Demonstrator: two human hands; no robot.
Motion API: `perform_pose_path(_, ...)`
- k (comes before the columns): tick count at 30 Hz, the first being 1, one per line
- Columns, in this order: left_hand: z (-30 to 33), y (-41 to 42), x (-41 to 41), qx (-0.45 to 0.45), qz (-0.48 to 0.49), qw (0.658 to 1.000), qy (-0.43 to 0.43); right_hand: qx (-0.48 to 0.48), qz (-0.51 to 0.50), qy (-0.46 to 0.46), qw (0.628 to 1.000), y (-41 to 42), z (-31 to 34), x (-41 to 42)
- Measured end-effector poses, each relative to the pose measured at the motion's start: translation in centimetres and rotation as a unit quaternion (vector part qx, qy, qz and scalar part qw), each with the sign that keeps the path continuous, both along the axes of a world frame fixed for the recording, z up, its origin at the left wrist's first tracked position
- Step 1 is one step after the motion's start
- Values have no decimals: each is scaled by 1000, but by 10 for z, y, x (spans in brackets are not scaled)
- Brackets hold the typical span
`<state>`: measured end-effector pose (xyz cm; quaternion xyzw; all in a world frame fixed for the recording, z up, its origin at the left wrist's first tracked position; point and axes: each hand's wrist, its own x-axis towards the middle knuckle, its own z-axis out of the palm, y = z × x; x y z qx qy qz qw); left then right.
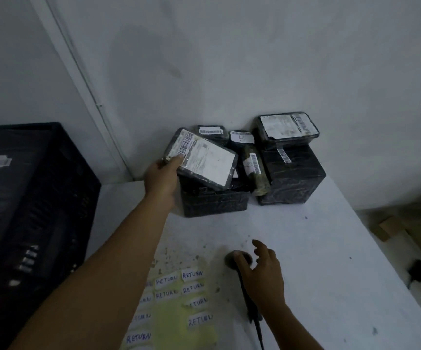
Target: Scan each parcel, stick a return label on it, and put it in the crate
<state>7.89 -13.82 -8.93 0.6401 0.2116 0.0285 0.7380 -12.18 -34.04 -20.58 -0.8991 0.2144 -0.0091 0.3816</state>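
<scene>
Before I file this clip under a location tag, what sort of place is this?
Probably a parcel returns desk in a stockroom: black-wrapped parcels with barcode labels stacked on a white table, handwritten RETURN stickers on a yellow sheet, a black handheld scanner and a black plastic crate.

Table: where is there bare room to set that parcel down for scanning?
Bare tabletop lies between the parcel pile and the scanner, and along the right edge. The near-left patch is taken by the return labels; the far corner is crowded with stacked parcels, where the left hand holds the flat parcel.
</scene>
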Motion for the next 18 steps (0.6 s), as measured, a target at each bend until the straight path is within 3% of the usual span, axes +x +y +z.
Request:
perform_pose_path(7, -14, 66, -65, -58, -4, 997, -54, 29, -6, 83, 996, 11, -15, -16)
perform_pose_path(14, -63, 112, -134, 15, 19, 999, -23, 9, -20, 180, 983, 21, -19, -22)
perform_pose_path(18, -81, 129, -146, 41, 42, 998, -16, 3, -19, 173, 985, 31, -16, -24)
